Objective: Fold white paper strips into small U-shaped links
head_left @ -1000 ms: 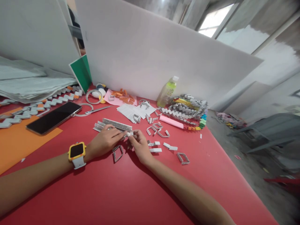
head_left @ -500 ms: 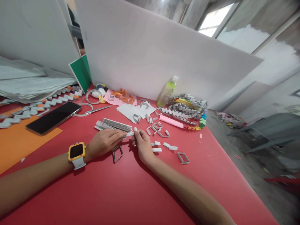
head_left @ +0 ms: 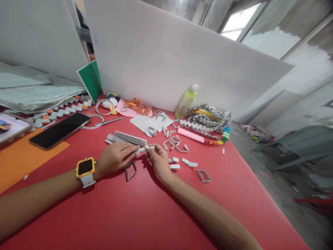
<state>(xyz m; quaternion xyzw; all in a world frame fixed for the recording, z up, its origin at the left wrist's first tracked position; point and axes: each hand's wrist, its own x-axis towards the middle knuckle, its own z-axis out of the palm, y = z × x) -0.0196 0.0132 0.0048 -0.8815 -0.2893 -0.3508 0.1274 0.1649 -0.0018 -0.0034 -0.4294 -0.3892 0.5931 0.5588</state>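
Observation:
Between my hands is a small folded strip of newspaper (head_left: 142,149). My left hand (head_left: 118,155), with a yellow-framed watch (head_left: 86,167) on its wrist, pinches one end. My right hand (head_left: 158,161) grips the other end between thumb and fingers. Just behind the left hand lies a stack of flat newspaper strips (head_left: 130,137). A folded paper frame (head_left: 131,171) rests on the table below the left fingers. Right of my right hand are several white folded pieces (head_left: 189,162) and another paper frame (head_left: 203,175).
On the red table (head_left: 145,215) stand a green-yellow bottle (head_left: 186,102) and a coiled paper chain (head_left: 208,121). Scissors (head_left: 104,122), a black phone (head_left: 61,130), orange paper (head_left: 47,159), orange strips (head_left: 136,106) and a pink roll (head_left: 190,135) lie around. A white board (head_left: 166,59) rises behind.
The strip has been turned and bent between my fingers, showing more of its folded length. At the far left edge, a second phone with a lit screen has come into view.

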